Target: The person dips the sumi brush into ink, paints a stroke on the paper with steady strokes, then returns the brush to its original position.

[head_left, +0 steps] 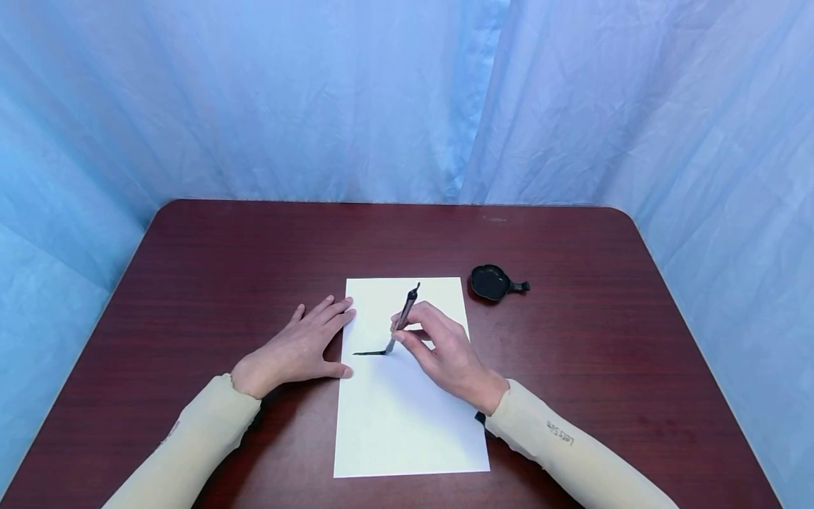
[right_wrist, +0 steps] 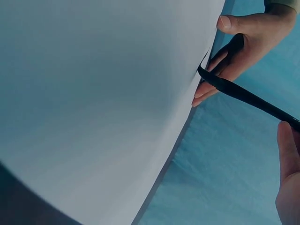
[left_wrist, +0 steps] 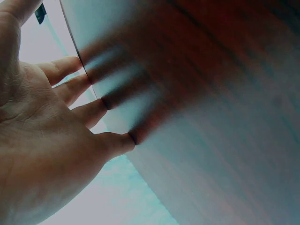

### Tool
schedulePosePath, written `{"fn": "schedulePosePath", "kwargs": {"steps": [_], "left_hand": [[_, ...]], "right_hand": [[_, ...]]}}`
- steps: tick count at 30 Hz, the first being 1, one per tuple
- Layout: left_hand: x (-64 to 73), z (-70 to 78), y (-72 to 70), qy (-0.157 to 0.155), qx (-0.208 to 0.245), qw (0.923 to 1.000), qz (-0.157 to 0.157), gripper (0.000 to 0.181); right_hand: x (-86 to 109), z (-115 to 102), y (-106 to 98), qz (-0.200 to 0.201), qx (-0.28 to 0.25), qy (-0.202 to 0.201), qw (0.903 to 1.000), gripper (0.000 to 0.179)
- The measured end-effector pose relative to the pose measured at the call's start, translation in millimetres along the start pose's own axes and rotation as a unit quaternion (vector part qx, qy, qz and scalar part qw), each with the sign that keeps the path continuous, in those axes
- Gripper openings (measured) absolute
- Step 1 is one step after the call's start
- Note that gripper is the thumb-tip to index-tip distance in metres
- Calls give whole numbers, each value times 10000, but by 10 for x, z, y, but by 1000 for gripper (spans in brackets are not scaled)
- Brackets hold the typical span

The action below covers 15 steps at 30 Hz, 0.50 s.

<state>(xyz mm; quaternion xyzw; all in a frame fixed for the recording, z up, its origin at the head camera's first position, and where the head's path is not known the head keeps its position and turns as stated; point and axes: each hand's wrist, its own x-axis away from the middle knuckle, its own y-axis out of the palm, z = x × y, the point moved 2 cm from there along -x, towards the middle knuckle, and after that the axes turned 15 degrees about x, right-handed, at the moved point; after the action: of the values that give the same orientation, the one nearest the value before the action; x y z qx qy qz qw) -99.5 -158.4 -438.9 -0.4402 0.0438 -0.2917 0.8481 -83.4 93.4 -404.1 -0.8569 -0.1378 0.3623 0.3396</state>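
Note:
My right hand (head_left: pixel 448 353) pinches a dark ink brush (head_left: pixel 405 311) between thumb and fingers, its handle leaning up and away. The brush's black tip bends against a white sheet of paper (head_left: pixel 407 424), at the right end of a short black stroke (head_left: pixel 369 353). In the right wrist view, the brush (right_wrist: pixel 248 97) meets the sheet near that stroke, with a thumb and finger at its handle. My left hand (head_left: pixel 299 350) lies spread at the paper's left edge, thumb and fingertips touching it. The left wrist view shows this hand's (left_wrist: pixel 47 126) palm side, fingers extended.
A small black ink dish (head_left: pixel 490 283) with a stubby handle stands just right of the paper's top corner. The dark red wooden table (head_left: pixel 242 247) has rounded far corners. Pale blue curtains (head_left: pixel 305 99) hang behind it and along both sides.

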Motion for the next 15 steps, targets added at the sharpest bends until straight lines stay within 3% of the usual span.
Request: {"fn": "schedulePosePath", "kwargs": {"steps": [15], "left_hand": [[-9,-14,5,9,2,10000,-11,95]], "right_hand": [[34,38,-37,219,70,-168,9996,36]]}}
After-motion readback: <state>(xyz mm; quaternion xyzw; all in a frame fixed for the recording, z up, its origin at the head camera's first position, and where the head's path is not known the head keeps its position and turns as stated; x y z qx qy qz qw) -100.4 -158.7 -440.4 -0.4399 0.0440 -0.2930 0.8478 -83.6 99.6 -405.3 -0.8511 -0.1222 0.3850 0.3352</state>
